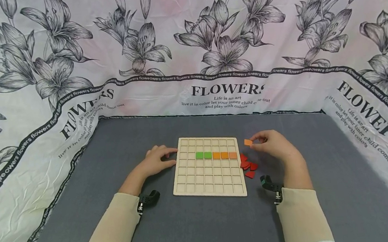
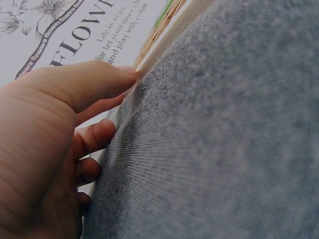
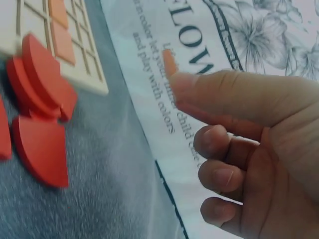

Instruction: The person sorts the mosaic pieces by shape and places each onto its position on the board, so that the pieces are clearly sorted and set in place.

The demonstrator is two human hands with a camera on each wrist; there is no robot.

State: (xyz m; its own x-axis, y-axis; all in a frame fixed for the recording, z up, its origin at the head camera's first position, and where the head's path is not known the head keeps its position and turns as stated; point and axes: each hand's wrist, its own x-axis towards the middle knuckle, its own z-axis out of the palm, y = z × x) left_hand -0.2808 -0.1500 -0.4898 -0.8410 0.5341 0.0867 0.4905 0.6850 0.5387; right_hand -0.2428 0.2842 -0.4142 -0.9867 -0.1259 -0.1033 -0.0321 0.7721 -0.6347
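A pale wooden grid board [image 1: 205, 181] lies on the grey table. Across one row sit two green square tiles [image 1: 200, 155] and three orange square tiles [image 1: 225, 155], reaching the right-hand side. My left hand [image 1: 155, 160] is at the board's left edge, its thumb and index finger apart and touching or very near the rim. Just past the board's upper right side, my right hand [image 1: 273, 144] pinches one orange square tile [image 1: 248, 142] between thumb and index finger, held off the board. In the right wrist view, only a sliver of that tile [image 3: 170, 62] shows beyond the thumb.
Several red quarter-round pieces [image 1: 250, 174] lie in a loose pile against the board's right edge, some overlapping. A white cloth [image 1: 163, 100] printed with flowers and lettering borders the table at the back and sides. Black straps with camera mounts [image 1: 271, 184] are on both wrists.
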